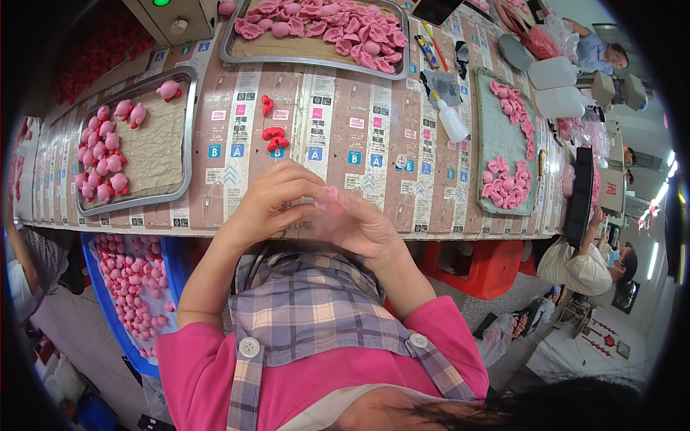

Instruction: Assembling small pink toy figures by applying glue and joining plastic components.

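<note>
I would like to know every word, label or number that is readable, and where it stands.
Tabletop covering: repeated dark characters, blue letter squares, pink labels; wording not copied here.
Its smallest print: too small to read.
Pale panel, far right: red character, not copied.

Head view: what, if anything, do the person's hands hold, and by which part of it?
A small pink piece, held between the left hand and the right hand; blur and overlap hide which part each grips.
</note>
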`<action>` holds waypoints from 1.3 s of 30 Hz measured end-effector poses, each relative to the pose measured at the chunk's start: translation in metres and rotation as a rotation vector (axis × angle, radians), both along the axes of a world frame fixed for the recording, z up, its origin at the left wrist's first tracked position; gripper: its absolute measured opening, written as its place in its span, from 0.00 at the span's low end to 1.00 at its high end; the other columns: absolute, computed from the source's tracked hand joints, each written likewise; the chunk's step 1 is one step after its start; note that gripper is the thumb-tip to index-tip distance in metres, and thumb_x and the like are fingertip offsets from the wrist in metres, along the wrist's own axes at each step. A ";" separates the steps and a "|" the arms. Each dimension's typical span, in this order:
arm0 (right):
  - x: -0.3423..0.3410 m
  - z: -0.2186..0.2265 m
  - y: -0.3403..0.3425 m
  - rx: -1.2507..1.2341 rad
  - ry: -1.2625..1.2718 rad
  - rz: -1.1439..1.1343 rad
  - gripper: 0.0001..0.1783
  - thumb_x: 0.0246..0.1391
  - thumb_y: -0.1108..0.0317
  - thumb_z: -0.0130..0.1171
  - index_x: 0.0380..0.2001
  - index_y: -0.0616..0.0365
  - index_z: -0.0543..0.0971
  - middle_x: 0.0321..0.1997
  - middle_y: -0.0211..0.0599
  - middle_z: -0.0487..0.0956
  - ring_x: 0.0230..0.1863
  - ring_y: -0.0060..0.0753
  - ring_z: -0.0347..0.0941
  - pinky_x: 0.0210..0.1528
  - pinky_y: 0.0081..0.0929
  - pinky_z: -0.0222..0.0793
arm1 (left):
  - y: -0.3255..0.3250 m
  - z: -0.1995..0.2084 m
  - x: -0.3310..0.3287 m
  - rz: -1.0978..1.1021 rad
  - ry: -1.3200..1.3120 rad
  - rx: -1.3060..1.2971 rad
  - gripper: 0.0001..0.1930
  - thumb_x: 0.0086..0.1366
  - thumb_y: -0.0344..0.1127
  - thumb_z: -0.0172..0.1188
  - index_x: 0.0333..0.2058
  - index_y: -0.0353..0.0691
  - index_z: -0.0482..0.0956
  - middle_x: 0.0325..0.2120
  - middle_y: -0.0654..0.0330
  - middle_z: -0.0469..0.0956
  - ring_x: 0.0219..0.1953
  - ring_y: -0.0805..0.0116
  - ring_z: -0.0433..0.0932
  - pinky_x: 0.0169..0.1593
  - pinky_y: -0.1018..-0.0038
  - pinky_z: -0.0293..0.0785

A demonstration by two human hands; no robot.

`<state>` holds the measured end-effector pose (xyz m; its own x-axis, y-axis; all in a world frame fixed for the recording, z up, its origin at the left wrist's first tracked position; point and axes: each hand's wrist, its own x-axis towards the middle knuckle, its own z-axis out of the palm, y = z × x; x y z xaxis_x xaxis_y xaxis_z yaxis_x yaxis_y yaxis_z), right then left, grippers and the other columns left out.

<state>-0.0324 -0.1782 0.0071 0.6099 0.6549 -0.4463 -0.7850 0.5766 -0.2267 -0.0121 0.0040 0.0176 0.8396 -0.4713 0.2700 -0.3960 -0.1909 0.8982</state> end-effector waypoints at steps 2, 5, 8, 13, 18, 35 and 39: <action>0.002 -0.002 -0.001 0.023 0.010 -0.002 0.18 0.47 0.63 0.55 0.39 0.61 0.68 0.31 0.33 0.74 0.30 0.24 0.71 0.37 0.22 0.66 | -0.001 -0.002 -0.001 0.019 0.007 0.003 0.11 0.43 0.28 0.60 0.29 0.39 0.75 0.30 0.61 0.74 0.36 0.64 0.70 0.42 0.72 0.63; 0.007 -0.002 -0.002 -0.074 -0.029 0.033 0.18 0.48 0.63 0.55 0.41 0.61 0.67 0.29 0.31 0.73 0.29 0.22 0.71 0.36 0.20 0.66 | -0.001 -0.002 0.000 0.035 0.011 -0.011 0.09 0.45 0.29 0.60 0.28 0.41 0.76 0.30 0.62 0.74 0.36 0.65 0.70 0.42 0.72 0.63; 0.009 -0.003 -0.002 -0.156 -0.094 0.072 0.18 0.49 0.63 0.53 0.41 0.60 0.66 0.27 0.29 0.73 0.27 0.20 0.70 0.35 0.18 0.66 | -0.001 -0.001 0.002 0.013 0.023 -0.042 0.08 0.44 0.30 0.61 0.27 0.41 0.76 0.29 0.63 0.74 0.35 0.65 0.70 0.41 0.73 0.63; 0.002 0.003 0.005 -0.334 -0.181 -0.047 0.13 0.52 0.64 0.50 0.40 0.57 0.67 0.25 0.27 0.72 0.25 0.17 0.68 0.30 0.14 0.65 | -0.001 -0.003 0.000 0.003 0.085 -0.084 0.08 0.43 0.29 0.61 0.26 0.40 0.75 0.26 0.63 0.74 0.31 0.66 0.70 0.40 0.74 0.63; -0.002 0.007 0.009 -0.552 -0.483 -0.262 0.07 0.53 0.68 0.49 0.34 0.59 0.71 0.24 0.27 0.71 0.26 0.16 0.68 0.28 0.12 0.63 | -0.018 -0.018 -0.015 0.216 0.340 -0.350 0.06 0.49 0.29 0.61 0.26 0.38 0.72 0.25 0.64 0.72 0.29 0.75 0.69 0.37 0.79 0.63; 0.006 0.023 0.005 -1.183 -1.053 -0.224 0.11 0.36 0.73 0.63 0.27 0.62 0.74 0.24 0.31 0.71 0.24 0.19 0.68 0.26 0.16 0.64 | -0.042 -0.028 -0.026 0.290 0.842 -0.905 0.06 0.56 0.29 0.55 0.32 0.39 0.69 0.27 0.66 0.71 0.33 0.80 0.69 0.38 0.83 0.65; 0.018 0.021 0.003 -1.382 -1.315 -0.326 0.12 0.34 0.75 0.62 0.28 0.61 0.74 0.24 0.34 0.71 0.25 0.27 0.70 0.27 0.20 0.65 | -0.056 -0.016 -0.022 0.365 0.844 -1.017 0.16 0.55 0.31 0.56 0.43 0.36 0.67 0.31 0.64 0.70 0.36 0.79 0.69 0.41 0.83 0.65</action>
